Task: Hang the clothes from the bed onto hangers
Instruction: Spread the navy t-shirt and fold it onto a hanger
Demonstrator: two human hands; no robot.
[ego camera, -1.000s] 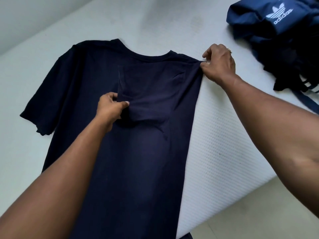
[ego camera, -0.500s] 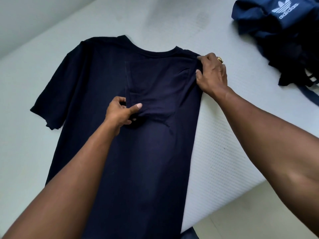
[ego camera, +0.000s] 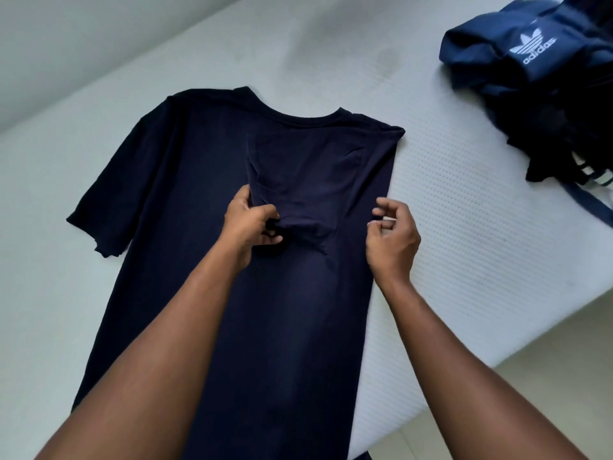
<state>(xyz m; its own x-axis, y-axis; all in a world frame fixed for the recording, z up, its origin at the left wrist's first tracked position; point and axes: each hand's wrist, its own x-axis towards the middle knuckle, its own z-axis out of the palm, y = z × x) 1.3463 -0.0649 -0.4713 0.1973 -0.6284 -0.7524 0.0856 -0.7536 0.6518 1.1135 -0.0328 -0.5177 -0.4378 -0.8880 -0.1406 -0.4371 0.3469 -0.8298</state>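
A dark navy T-shirt (ego camera: 185, 180) lies flat on the white bed (ego camera: 464, 210), collar away from me. Its right sleeve (ego camera: 305, 174) is folded in over the chest. My left hand (ego camera: 252, 224) pinches the lower edge of that folded sleeve at the middle of the shirt. My right hand (ego camera: 393, 237) hovers at the shirt's right side edge, fingers loosely curled, with no cloth in them. I see no hanger.
A pile of dark clothes (ego camera: 557, 127), topped by a blue garment with a white adidas logo (ego camera: 530, 48), lies at the bed's far right. The mattress edge runs diagonally at the lower right, with pale floor (ego camera: 497, 410) beyond it. A wall stands at upper left.
My right hand has let go of the shirt's right shoulder and dropped back toward me along the side edge. My left hand keeps its pinch on the folded sleeve.
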